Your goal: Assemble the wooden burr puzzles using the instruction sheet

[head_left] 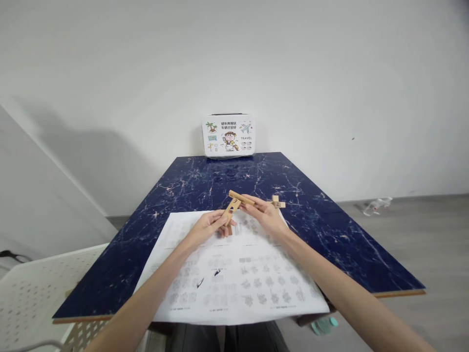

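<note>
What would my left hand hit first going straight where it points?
Beyond the numbered wooden piece it holds, your left hand would probably meet the wooden bar in your right hand; depth is unclear.

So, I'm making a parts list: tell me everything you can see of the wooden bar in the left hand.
The wooden bar is short, yellowish-brown and looks like plain wood. A dark mark, perhaps a 3, sits near its far end, with a dark notch or opening below it. It slants, far end to the right, its near end held by the fingers of the left hand. Its far end lies by the second bar in the right hand; whether they interlock, I cannot tell.
</note>
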`<state>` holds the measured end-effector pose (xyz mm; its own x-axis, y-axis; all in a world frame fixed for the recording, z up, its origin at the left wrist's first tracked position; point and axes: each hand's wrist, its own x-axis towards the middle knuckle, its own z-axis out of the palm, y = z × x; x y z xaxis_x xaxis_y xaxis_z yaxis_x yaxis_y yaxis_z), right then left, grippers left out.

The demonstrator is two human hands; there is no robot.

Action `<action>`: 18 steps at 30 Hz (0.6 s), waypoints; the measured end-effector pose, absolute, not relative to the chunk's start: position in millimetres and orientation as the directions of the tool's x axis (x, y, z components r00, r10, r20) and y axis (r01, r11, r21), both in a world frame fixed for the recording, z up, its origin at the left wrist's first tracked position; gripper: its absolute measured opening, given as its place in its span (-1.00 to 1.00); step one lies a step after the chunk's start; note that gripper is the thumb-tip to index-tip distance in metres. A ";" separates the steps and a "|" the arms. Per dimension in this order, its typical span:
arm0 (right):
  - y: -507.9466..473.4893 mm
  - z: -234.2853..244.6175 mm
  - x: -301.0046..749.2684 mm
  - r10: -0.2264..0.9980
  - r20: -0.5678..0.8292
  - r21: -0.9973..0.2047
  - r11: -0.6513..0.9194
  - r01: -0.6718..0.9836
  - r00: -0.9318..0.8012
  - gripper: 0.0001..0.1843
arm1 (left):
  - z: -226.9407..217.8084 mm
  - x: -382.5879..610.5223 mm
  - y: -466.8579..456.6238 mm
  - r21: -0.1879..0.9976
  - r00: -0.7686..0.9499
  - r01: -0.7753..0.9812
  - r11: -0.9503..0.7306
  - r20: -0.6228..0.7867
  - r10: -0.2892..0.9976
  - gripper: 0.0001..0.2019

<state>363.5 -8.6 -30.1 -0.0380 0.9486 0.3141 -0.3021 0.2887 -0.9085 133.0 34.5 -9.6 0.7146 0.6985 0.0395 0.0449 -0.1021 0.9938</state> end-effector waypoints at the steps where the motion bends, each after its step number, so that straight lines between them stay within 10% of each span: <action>1: -9.4 -29.3 363.5 0.948 0.317 -0.916 0.294 -0.272 -0.042 -0.53 | -9.7 133.1 34.4 0.995 0.714 0.037 -0.093 0.039 0.699 -0.60; 18: -15.1 -32.0 358.7 0.871 0.485 -0.835 0.488 0.254 -0.079 -0.51 | -3.5 132.2 30.0 0.999 0.743 0.017 -0.031 0.008 0.669 -0.55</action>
